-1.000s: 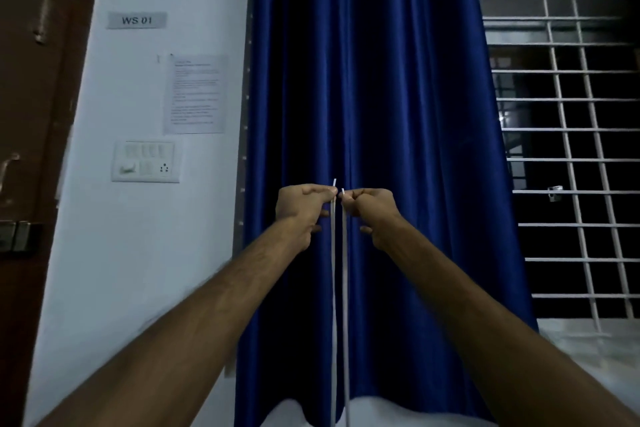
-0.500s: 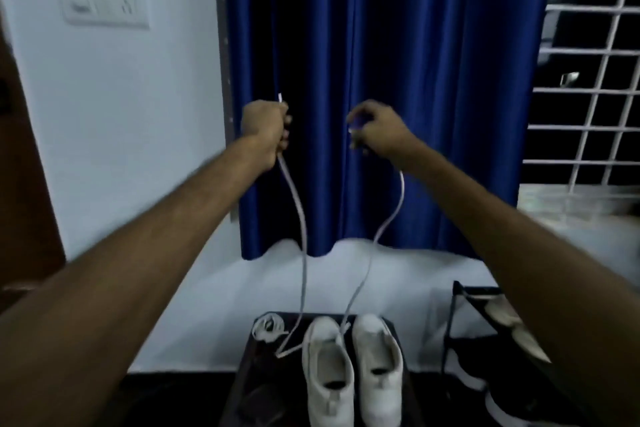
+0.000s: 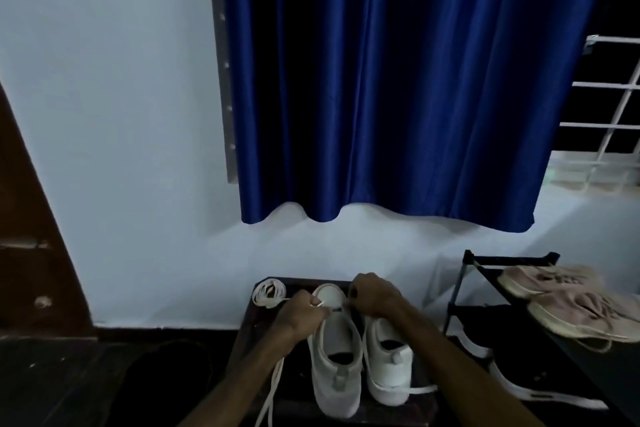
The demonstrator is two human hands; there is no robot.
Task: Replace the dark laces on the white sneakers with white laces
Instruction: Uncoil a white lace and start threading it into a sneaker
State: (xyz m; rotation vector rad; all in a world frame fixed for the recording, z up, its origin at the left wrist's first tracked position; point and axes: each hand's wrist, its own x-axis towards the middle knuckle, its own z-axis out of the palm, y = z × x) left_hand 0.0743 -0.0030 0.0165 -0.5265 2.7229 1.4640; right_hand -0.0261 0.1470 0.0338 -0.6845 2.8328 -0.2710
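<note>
Two white sneakers stand side by side, toes toward the wall, on a small dark table (image 3: pixel 420 412). My left hand (image 3: pixel 300 313) and my right hand (image 3: pixel 372 295) meet over the front of the left sneaker (image 3: pixel 334 357), each pinching an end of the white lace (image 3: pixel 273 388). One strand of it trails down off the table's left front. Its other strand shows right of the right sneaker (image 3: pixel 389 362), near the heel. A second white lace (image 3: pixel 268 293) lies coiled at the table's back left corner.
A blue curtain (image 3: pixel 398 80) hangs on the white wall behind the table. To the right stands a black shoe rack (image 3: pixel 471 260) with pinkish sneakers (image 3: pixel 568 302) on top and dark shoes below. A brown door is at the left, a barred window at the right.
My hands came down from chest height, where they held the lace ends up together, to the front of the left sneaker. The view tilted down from the curtain to the table.
</note>
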